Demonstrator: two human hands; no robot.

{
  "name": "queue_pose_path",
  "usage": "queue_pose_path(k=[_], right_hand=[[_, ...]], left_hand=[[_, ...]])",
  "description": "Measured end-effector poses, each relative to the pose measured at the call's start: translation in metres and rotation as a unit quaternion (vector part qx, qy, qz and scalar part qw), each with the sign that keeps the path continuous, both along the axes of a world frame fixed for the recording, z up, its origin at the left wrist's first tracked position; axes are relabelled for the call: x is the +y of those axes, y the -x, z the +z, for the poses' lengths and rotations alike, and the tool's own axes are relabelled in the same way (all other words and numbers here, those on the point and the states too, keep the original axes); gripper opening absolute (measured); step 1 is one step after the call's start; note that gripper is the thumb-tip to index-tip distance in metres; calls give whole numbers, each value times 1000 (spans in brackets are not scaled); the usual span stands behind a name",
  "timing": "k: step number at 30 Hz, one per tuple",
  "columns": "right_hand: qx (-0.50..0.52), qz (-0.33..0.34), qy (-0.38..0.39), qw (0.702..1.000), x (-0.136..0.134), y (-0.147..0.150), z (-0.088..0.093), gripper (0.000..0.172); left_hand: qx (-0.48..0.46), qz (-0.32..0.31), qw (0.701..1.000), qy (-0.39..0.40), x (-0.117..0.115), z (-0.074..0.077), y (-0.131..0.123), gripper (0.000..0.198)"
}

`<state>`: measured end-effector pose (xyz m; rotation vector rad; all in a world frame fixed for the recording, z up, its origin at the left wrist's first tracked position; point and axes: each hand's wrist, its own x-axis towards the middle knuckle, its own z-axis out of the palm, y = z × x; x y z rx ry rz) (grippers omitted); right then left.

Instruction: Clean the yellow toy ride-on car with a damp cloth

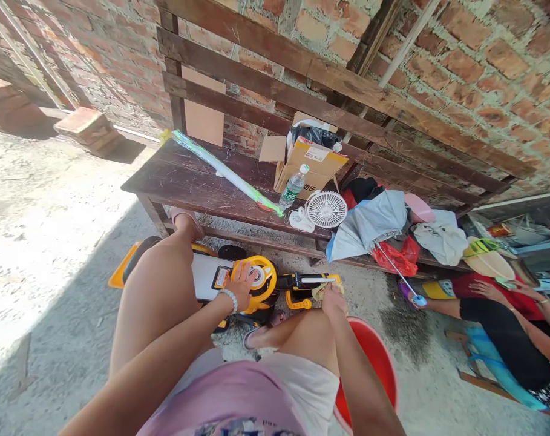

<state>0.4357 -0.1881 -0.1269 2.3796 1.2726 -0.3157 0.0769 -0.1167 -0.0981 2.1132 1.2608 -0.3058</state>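
Observation:
A yellow, black and grey ride-on toy excavator (pixel 265 281) stands on the ground between my legs. My left hand (pixel 241 287), with a beaded bracelet at the wrist, lies flat on the toy's body beside its round yellow part, fingers spread. My right hand (pixel 333 301) is closed on a pale yellowish cloth (pixel 319 293) at the end of the toy's long arm (pixel 308 280). Below my right forearm a red bucket (pixel 378 357) stands on the ground, partly hidden by the arm and my leg.
A dark wooden bench (pixel 157 172) carries a cardboard box (pixel 311 163), a plastic bottle (pixel 294 188), a white fan (pixel 326 209), a long plastic-wrapped item (pixel 224 172) and a folded umbrella (pixel 369 221). To the right sits another person (pixel 501 321). Bricks (pixel 86 127) lie at left.

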Motion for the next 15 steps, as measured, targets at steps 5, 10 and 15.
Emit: queue_pose_path(k=[5,10,15], right_hand=[[46,3,26,999,2,-10,17,78],[79,69,32,994,-3,25,14,78],[150,115,2,982,-19,42,15,80]], left_hand=[[-15,11,1000,5,-2,-3,0,96],[13,12,1000,7,3,5,-7,100],[-171,18,984,47,13,69,0,60]])
